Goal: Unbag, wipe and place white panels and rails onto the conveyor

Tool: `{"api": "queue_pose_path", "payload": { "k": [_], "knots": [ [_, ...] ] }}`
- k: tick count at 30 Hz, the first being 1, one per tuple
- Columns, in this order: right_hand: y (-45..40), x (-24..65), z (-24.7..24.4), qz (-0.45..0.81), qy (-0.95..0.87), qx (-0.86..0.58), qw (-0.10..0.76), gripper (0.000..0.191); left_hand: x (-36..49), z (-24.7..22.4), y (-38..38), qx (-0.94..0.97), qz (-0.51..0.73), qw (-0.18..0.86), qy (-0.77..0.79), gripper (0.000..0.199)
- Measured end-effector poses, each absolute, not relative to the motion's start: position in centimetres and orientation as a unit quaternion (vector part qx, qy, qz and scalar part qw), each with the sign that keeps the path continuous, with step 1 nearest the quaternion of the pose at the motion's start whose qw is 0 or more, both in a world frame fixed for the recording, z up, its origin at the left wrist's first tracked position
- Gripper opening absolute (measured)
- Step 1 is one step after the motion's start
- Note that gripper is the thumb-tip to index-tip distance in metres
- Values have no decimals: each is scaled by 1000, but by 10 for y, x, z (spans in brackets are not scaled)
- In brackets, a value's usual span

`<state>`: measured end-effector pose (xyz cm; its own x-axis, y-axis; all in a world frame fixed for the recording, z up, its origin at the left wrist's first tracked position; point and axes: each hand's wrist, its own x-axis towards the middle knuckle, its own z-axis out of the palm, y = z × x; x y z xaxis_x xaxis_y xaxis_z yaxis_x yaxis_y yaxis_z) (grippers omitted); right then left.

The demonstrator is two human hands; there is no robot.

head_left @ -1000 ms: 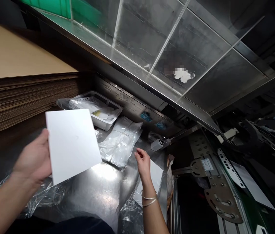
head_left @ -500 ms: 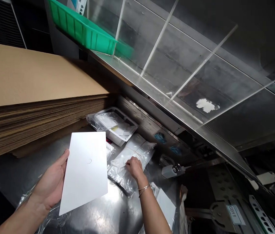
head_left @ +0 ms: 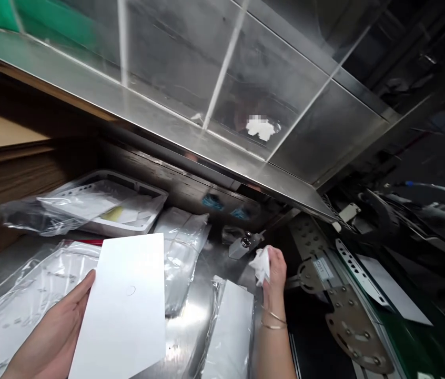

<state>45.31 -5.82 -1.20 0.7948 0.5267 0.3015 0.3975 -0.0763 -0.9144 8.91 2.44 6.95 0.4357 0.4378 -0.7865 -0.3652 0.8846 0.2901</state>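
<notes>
Head view: a white card (head_left: 123, 305) gripped in the left hand (head_left: 51, 329), thumb over its lower left edge, fingers out of sight behind it, a small round mark near the card's middle. Right hand (head_left: 275, 279) closed around a crumpled white paper (head_left: 261, 265), raised past the edge of the stainless worktop (head_left: 191, 326), near a metal fitting (head_left: 245, 245), with two thin bracelets (head_left: 273, 318) on the wrist. Beneath and left of the card, a clear plastic sleeve (head_left: 25, 310) lying flat; to the card's right, a clear bag (head_left: 179, 258) and a bagged white sheet (head_left: 228, 331); farther back, a white tray (head_left: 104, 208) wrapped in plastic. Compared with the earlier frame: right hand no longer down on the clear bag but lifted away from it, now closed on the paper; card lower in view, over the plastic sleeve.
</notes>
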Motion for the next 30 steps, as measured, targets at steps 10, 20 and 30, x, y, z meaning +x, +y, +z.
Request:
{"api": "queue_pose_path", "payload": {
  "k": [10, 20, 30],
  "knots": [
    [-3, 491, -43, -46, -420, -857, 294, 24, 134, 73, 26, 39, 186, 879, 437, 70],
    [-19, 494, -47, -29, -497, -854, 152, 45, 129, 44, 23, 58, 230, 933, 270, 54],
    [-26, 450, -21, -34, -549, -812, 195, 46, 107, 46, 15, 212, 316, 836, 394, 54]
  ]
}}
